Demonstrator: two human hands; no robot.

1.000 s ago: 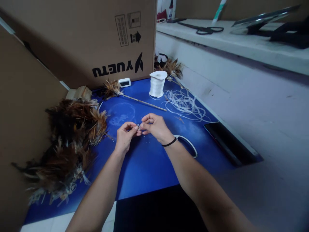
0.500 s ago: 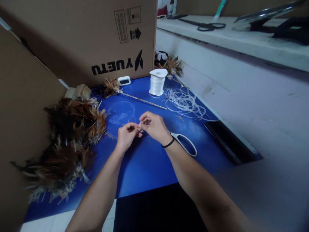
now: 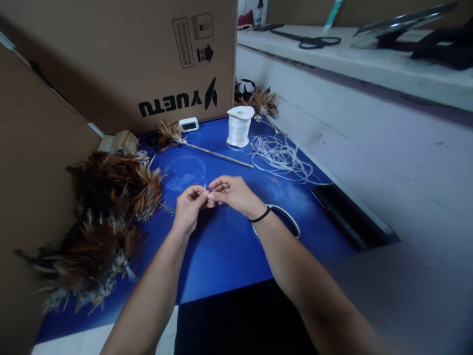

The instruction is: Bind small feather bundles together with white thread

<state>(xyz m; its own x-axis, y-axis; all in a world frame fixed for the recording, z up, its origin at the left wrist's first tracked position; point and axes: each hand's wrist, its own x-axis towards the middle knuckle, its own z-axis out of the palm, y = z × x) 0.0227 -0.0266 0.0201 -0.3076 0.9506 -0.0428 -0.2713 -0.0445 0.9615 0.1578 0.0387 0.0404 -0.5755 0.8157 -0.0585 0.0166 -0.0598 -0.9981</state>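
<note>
One tiny pale bit, too small to ID, sits right between left hand and right hand, both pinching it at the fingertips; white scissors handle pokes out beside the right wrist.

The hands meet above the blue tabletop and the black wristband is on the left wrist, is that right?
Not quite: the head view shows the black wristband on the right wrist. The left hand and right hand do meet above the blue tabletop.
</note>
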